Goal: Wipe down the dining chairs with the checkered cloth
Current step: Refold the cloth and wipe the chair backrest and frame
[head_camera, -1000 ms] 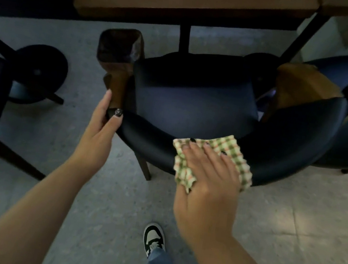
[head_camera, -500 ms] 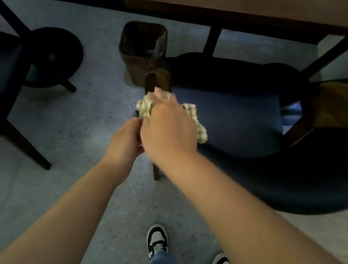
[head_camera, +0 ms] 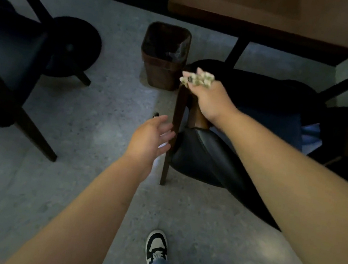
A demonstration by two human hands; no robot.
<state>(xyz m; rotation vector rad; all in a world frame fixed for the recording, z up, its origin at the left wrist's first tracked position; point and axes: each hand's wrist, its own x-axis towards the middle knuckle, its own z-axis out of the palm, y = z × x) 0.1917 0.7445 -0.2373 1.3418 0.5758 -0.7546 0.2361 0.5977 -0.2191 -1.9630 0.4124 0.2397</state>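
Bunched green-and-cream checkered cloth [head_camera: 198, 80] sits just above centre frame, gripped in the right hand [head_camera: 208, 100], whose fingers curl round it at the top of the dark wooden chair leg [head_camera: 173, 136]. Left hand [head_camera: 150, 138] is lower, near the frame's middle, fingers relaxed and spread, fingertips touching or just beside that leg; it holds nothing. Dark padded dining chair [head_camera: 216, 160] fills the centre right, under a brown wooden table [head_camera: 276, 16]. Brown square waste bin [head_camera: 161, 71], just left of the cloth, holds a clear plastic liner [head_camera: 176, 50].
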